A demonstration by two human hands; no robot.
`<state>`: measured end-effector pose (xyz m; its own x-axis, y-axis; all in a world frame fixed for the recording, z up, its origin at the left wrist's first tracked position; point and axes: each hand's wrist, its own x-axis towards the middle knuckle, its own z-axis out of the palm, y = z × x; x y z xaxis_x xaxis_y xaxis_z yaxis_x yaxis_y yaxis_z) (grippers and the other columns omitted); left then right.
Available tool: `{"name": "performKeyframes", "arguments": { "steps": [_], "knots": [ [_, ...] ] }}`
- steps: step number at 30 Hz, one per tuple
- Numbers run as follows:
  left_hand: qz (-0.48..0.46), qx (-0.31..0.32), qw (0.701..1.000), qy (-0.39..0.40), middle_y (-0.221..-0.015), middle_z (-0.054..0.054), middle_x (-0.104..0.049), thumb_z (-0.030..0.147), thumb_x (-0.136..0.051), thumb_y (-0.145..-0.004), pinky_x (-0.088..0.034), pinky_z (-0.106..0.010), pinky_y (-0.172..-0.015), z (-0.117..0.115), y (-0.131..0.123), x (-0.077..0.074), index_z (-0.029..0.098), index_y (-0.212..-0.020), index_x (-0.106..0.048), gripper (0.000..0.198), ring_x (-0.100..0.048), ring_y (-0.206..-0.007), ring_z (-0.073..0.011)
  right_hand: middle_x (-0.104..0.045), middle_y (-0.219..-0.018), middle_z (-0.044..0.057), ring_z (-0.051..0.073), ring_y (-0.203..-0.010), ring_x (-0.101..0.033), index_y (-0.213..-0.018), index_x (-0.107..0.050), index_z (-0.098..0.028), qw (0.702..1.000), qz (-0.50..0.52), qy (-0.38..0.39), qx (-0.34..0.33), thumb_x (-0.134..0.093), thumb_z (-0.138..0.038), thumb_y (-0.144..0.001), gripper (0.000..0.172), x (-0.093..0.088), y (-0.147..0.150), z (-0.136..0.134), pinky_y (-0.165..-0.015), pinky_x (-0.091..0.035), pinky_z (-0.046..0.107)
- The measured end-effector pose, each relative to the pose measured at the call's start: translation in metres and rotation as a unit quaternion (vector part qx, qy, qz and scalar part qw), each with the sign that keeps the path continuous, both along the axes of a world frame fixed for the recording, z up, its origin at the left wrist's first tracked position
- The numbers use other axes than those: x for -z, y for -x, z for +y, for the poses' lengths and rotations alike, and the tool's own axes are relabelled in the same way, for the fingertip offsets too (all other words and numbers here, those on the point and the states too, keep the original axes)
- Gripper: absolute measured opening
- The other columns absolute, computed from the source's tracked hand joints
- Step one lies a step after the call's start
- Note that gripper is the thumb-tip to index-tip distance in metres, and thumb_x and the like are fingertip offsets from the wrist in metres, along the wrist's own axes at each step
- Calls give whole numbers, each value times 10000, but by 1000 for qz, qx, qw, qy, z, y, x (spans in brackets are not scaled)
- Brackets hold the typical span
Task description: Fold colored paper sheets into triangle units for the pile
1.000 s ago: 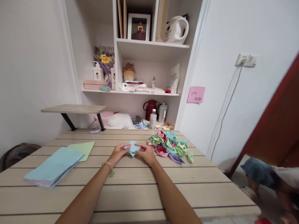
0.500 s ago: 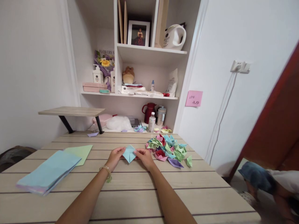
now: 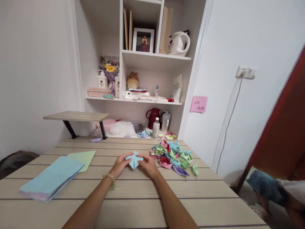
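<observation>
Seen from the head, the left hand (image 3: 121, 165) and right hand (image 3: 149, 163) curl their fingers shut on the side edges of a folded blue paper (image 3: 133, 158), which rests on the table (image 3: 143, 194) between the fingertips. A pile of folded papers (image 3: 173, 154) sits just right of the right fingers. Flat blue sheets (image 3: 51, 178) lie well left of the left fingers, across a wide stretch of table.

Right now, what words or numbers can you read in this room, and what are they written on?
"FLOWERS S" (rest hidden): on the bouquet wrap.
On the pink sticky note: handwriting, too blurred to read.
On the pump bottle, white jug and white pouch: labels too small to read.
On the blue folded paper: no writing.
</observation>
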<state>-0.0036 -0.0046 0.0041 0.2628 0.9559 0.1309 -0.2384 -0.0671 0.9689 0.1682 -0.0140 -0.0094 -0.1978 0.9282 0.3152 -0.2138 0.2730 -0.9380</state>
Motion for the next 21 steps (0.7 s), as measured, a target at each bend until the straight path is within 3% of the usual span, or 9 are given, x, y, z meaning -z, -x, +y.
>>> {"name": "performKeyframes", "arguments": {
  "steps": [4, 6, 14, 21],
  "knots": [
    [-32, -8, 999, 15, -819, -92, -680, 247, -714, -563, -468, -315, -705, 0, 2, -1, 106, -1066, -587, 538, -615, -709, -184, -586, -588, -33, 99, -534, -512, -1035, -587, -165, 999, -33, 5, -41, -779, -261, -456, 618, 1, 0, -2, -537, -411, 225],
    [-40, -10, 999, 22, -824, -95, -682, 243, -721, -557, -467, -305, -703, 0, 3, 0, 108, -1061, -592, 538, -618, -717, -186, -597, -607, -28, 104, -550, -518, -1051, -581, -167, 998, -41, 5, -42, -788, -266, -436, 657, 0, 0, -3, -541, -410, 225],
    [-23, -16, 1000, 8, -1001, -115, -644, 228, -751, -511, -465, -274, -699, -3, 1, -2, 123, -1008, -609, 528, -613, -814, -200, -628, -673, 15, 110, -546, -512, -915, -654, -154, 1000, -22, 6, -2, -730, -396, -533, 459, -3, 3, -4, -543, -423, 243],
    [14, 5, 999, -35, -936, -95, -655, 187, -768, -464, -462, -271, -688, -8, -5, -2, 122, -863, -616, 432, -605, -771, -179, -604, -610, 26, 132, -554, -511, -664, -647, -140, 992, -29, -25, 118, -678, -438, -587, 309, 2, 0, 4, -493, -412, 233]
  ]
}}
